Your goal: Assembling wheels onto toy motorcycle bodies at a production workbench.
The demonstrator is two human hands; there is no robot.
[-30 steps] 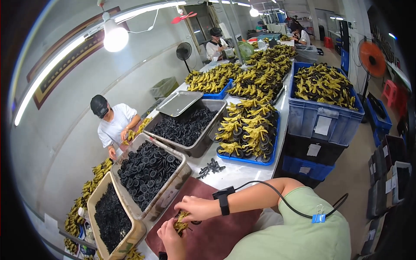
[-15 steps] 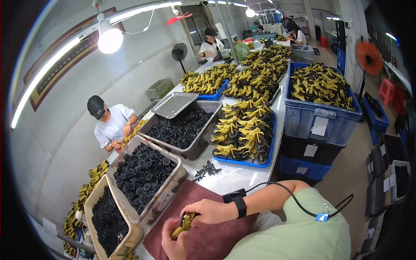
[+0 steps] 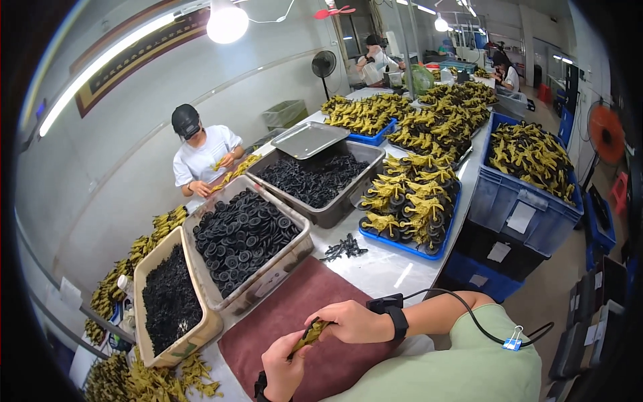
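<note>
Over a maroon cloth [image 3: 268,315] on the table, both hands grip a yellow toy motorcycle body [image 3: 310,337] with a black part along it. My left hand [image 3: 283,365] is closed round its lower end, and my right hand [image 3: 351,323] pinches the upper end. Fingers cover much of the piece. Left of the cloth stands a bin of black toy wheels [image 3: 244,234], with a cream bin [image 3: 206,331] of small black parts beside it. Several loose black parts [image 3: 345,247] lie beyond the cloth. Yellow toy motorcycles with black wheels [image 3: 412,197] crowd a blue tray [image 3: 402,249].
A metal tub [image 3: 335,216] of black parts stands behind the wheels, with an empty tray [image 3: 309,139] on its corner. Yellow pieces [image 3: 171,382] lie lower left. A tall blue crate [image 3: 519,201] stands right of the table. Across it, a person [image 3: 201,157] handles yellow pieces.
The head view has shifted, so the table sits further right and more yellow pieces show lower left. Both hands still hold the toy motorcycle body, now turned to a flatter angle.
</note>
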